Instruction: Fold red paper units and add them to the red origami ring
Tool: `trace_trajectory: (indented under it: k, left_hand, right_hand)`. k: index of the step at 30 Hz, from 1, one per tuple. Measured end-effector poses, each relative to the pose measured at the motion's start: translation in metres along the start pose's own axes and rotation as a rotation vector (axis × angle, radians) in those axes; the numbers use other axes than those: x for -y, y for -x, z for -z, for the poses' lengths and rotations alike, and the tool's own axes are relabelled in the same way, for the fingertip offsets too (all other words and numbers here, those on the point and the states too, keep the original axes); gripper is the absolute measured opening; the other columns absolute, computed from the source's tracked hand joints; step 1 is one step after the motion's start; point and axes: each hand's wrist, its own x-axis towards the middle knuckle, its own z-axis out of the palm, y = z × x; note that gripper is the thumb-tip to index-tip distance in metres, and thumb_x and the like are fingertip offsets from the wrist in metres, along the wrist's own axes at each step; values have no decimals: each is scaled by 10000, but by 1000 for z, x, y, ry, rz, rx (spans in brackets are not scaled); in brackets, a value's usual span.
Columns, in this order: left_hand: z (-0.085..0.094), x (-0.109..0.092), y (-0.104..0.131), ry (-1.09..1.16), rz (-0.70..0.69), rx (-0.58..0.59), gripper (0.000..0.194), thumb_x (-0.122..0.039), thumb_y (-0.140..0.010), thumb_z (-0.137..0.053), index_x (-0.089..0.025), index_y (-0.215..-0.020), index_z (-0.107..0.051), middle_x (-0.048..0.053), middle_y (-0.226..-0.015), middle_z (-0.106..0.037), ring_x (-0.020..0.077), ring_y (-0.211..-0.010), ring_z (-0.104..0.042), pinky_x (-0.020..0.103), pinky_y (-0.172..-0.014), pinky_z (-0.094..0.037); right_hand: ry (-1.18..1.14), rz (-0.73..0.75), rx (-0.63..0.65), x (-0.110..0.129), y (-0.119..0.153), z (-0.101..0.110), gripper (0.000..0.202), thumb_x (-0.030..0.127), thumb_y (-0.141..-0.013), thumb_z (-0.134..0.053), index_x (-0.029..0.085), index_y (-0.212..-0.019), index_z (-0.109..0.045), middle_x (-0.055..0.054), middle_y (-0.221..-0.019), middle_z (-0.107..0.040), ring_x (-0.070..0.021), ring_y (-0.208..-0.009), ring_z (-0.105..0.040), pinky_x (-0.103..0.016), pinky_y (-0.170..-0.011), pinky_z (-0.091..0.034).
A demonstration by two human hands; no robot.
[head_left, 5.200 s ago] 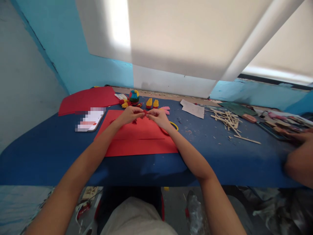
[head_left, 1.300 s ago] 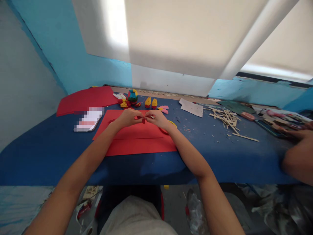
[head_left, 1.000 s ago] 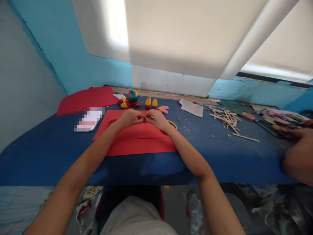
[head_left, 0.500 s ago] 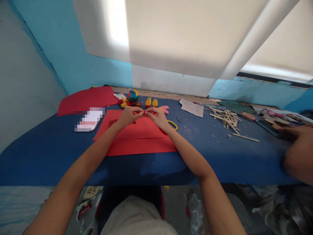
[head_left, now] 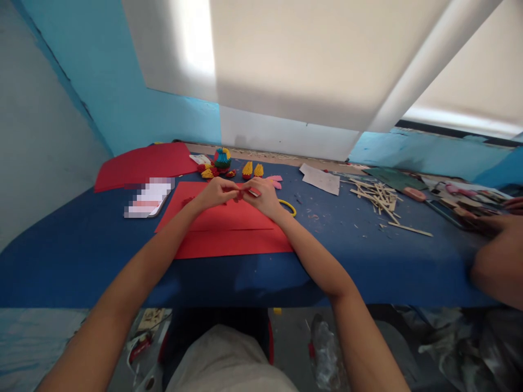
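Observation:
Above the red paper sheets, my left hand and my right hand meet at the fingertips. Between them is a small red paper piece, pinched by the right fingers; the left fingertips close on its left side, partly hidden. Small dark red pieces lie on the sheets beside my left wrist. Behind my hands stand a multicoloured folded-paper figure and two yellow-and-red paper pieces. A yellow ring-shaped handle shows beside my right wrist.
A phone and more red sheets lie at left. Rightward are pink paper, a grey sheet, thin wooden sticks and an orange-pink block. Another person's hand rests at the far right edge.
The red piece now shows between my right fingers, and my right hand has turned slightly. The other person's hand at the right has shifted a little.

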Motion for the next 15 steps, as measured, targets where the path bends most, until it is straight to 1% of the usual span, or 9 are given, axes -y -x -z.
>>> trace_trajectory:
  k: [5,9,11,12,13,15]
  left_hand:
    - [-2,1,-2,29,51,-11,193,-227,-721,-526,-144,-662,-690,30,-629,-678,130,-555,-607,173,-453,-485]
    - [-7,2,-3,72,104,-86,197,-236,-709,-525,-141,-627,-676,37,-608,-674,133,-516,-598,172,-386,-442]
    - [-9,3,-4,104,130,-160,216,-266,-723,-525,-138,-628,-670,49,-613,-682,139,-503,-600,186,-377,-441]
    - [-9,4,-5,123,143,-203,226,-283,-731,-524,-136,-637,-668,57,-624,-689,147,-514,-613,196,-388,-452]
    - [-9,5,-6,142,154,-248,235,-298,-739,-522,-135,-654,-668,66,-644,-700,158,-540,-632,206,-409,-468]
    - [-9,7,-7,181,171,-329,247,-316,-752,-510,-134,-703,-670,84,-698,-723,182,-619,-674,225,-473,-502]
  right_hand:
    - [199,1,60,4,0,3,115,269,-836,-598,192,-808,-678,-52,-836,-667,-170,-783,-583,-293,-711,-333]
    - [275,13,86,6,1,2,180,277,-892,-534,193,-854,-689,-67,-880,-678,-191,-838,-585,-324,-741,-319]
    - [301,21,99,7,3,0,217,287,-919,-494,199,-934,-692,-80,-948,-682,-210,-910,-583,-349,-797,-327]
    - [319,28,97,8,3,-1,236,302,-927,-482,205,-1000,-685,-90,-1012,-675,-224,-972,-572,-365,-836,-328]
    - [342,39,92,9,4,-3,266,324,-930,-478,212,-1083,-665,-102,-1097,-653,-242,-1050,-547,-384,-879,-324]
    - [408,57,80,12,5,-6,372,383,-919,-492,222,-1240,-586,-127,-1278,-559,-286,-1213,-449,-427,-963,-300]
